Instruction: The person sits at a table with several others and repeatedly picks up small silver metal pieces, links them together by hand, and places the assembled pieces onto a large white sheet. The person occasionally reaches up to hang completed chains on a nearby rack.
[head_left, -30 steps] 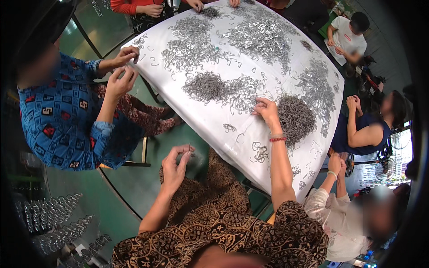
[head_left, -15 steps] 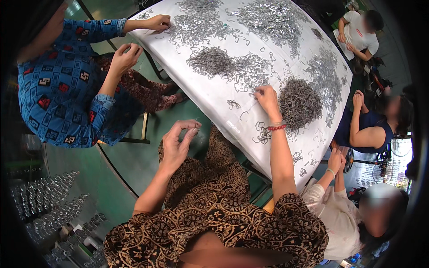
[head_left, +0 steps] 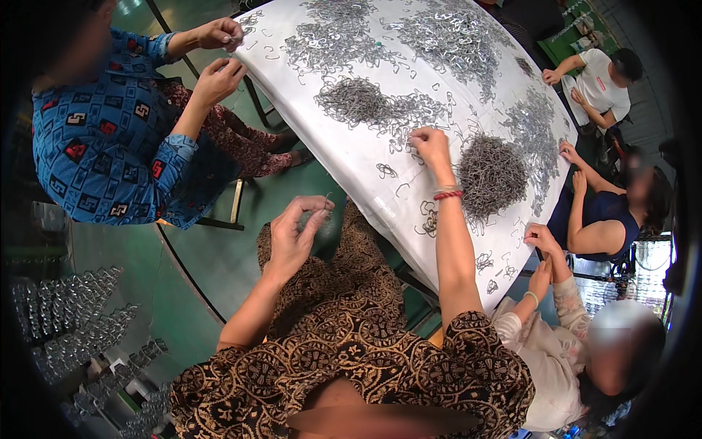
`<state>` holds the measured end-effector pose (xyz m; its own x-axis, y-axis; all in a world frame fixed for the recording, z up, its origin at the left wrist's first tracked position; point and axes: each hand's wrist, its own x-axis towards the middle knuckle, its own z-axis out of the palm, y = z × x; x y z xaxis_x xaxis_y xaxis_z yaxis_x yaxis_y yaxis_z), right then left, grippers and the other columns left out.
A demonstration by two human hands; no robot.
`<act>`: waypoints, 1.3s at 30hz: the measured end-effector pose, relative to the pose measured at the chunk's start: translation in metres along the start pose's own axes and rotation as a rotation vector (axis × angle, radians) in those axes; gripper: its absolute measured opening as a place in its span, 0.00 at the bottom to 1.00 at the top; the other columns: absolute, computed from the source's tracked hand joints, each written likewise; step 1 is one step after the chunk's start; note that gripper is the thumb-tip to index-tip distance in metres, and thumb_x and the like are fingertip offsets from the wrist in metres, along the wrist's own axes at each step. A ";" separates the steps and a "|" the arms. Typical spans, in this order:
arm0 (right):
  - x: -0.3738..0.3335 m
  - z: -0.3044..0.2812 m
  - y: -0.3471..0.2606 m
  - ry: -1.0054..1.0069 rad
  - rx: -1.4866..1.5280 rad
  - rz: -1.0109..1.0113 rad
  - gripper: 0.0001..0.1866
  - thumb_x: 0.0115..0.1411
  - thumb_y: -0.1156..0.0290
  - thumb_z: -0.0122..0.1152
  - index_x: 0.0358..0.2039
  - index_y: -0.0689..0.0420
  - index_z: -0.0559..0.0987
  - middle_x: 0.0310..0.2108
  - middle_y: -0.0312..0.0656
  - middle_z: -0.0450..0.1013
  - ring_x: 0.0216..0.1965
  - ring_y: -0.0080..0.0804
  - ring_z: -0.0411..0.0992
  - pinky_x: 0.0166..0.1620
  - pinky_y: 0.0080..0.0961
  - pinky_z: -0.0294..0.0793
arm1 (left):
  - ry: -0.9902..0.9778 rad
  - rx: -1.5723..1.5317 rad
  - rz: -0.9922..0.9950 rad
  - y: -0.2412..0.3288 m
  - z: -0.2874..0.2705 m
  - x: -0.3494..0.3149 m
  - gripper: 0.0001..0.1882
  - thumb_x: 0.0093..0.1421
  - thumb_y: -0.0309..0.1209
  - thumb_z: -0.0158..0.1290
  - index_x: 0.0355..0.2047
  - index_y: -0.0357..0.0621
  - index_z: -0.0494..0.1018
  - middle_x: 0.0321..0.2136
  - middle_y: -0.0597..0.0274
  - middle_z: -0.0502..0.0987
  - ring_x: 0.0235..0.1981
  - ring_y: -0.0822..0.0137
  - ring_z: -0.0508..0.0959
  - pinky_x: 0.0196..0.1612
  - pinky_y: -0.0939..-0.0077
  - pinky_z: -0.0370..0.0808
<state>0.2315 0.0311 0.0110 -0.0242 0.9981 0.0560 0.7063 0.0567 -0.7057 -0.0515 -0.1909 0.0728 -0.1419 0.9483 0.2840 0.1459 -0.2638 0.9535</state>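
My left hand (head_left: 294, 235) is off the table's near-left edge, thumb and fingers pinched on a small bent metal hook (head_left: 329, 196) whose curved tip sticks up. My right hand (head_left: 431, 152) is over the white-covered table (head_left: 365, 167), its fingertips pinched together beside a loose spread of metal hooks (head_left: 415, 110). What those fingertips hold, if anything, I cannot make out. A dense dark heap of hooks (head_left: 491, 179) lies to the right of that hand. Just left of it is a small cluster of hooks (head_left: 386, 170).
More hook piles (head_left: 446, 36) cover the far part of the table. At the left, a co-worker in a blue patterned shirt (head_left: 102, 154) is at the table's edge. Other people (head_left: 607, 227) line the right side. Racks of shiny metal pieces (head_left: 69, 300) stand at the lower left.
My right hand has shifted slightly left and away from me; my left hand has hardly moved. The blue-shirted co-worker's hands drew back to the table edge. People at the right now reach to the table.
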 end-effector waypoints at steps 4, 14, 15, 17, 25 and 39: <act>-0.011 -0.043 -0.008 0.037 0.205 0.138 0.11 0.52 0.74 0.62 0.36 0.61 0.84 0.23 0.40 0.79 0.23 0.21 0.74 0.27 0.21 0.74 | -0.001 -0.028 -0.027 -0.002 0.000 -0.001 0.05 0.61 0.20 0.55 0.37 0.36 0.74 0.36 0.57 0.80 0.37 0.67 0.80 0.42 0.75 0.76; -0.119 0.006 -0.095 -0.229 0.739 0.147 0.07 0.60 0.81 0.57 0.38 0.69 0.77 0.32 0.45 0.78 0.27 0.23 0.75 0.27 0.16 0.71 | -0.075 0.031 0.053 -0.004 0.002 0.006 0.05 0.59 0.17 0.54 0.36 0.35 0.74 0.36 0.57 0.80 0.40 0.66 0.79 0.43 0.74 0.75; -0.128 0.011 -0.108 -0.202 0.681 0.061 0.07 0.60 0.81 0.57 0.39 0.69 0.77 0.31 0.43 0.77 0.28 0.22 0.75 0.28 0.15 0.71 | -0.084 0.071 0.084 -0.003 0.002 0.007 0.05 0.59 0.17 0.55 0.36 0.35 0.74 0.36 0.57 0.80 0.39 0.65 0.79 0.43 0.74 0.76; -0.145 0.016 -0.131 -0.147 0.625 -0.004 0.08 0.60 0.81 0.58 0.40 0.68 0.77 0.31 0.41 0.76 0.29 0.20 0.73 0.29 0.15 0.71 | -0.112 0.142 0.158 -0.003 0.004 0.010 0.06 0.58 0.17 0.56 0.36 0.35 0.74 0.36 0.56 0.79 0.38 0.63 0.79 0.41 0.73 0.76; -0.180 0.023 -0.164 0.027 0.949 -0.107 0.15 0.59 0.84 0.60 0.47 0.67 0.72 0.34 0.43 0.75 0.33 0.21 0.73 0.33 0.18 0.74 | -0.119 0.191 0.250 -0.007 0.013 0.019 0.10 0.55 0.19 0.59 0.37 0.37 0.73 0.36 0.56 0.79 0.36 0.57 0.78 0.38 0.68 0.75; -0.186 0.027 -0.147 0.030 1.085 0.043 0.10 0.57 0.85 0.63 0.40 0.65 0.76 0.33 0.41 0.77 0.35 0.22 0.75 0.40 0.18 0.75 | -0.095 0.588 0.204 -0.089 0.011 0.109 0.08 0.55 0.24 0.58 0.36 0.40 0.80 0.34 0.59 0.80 0.36 0.54 0.76 0.42 0.65 0.74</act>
<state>0.1131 -0.1618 0.0852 0.0134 0.9996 0.0230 -0.2959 0.0260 -0.9549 -0.0692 -0.0624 0.0180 0.0295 0.9076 0.4188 0.6787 -0.3258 0.6582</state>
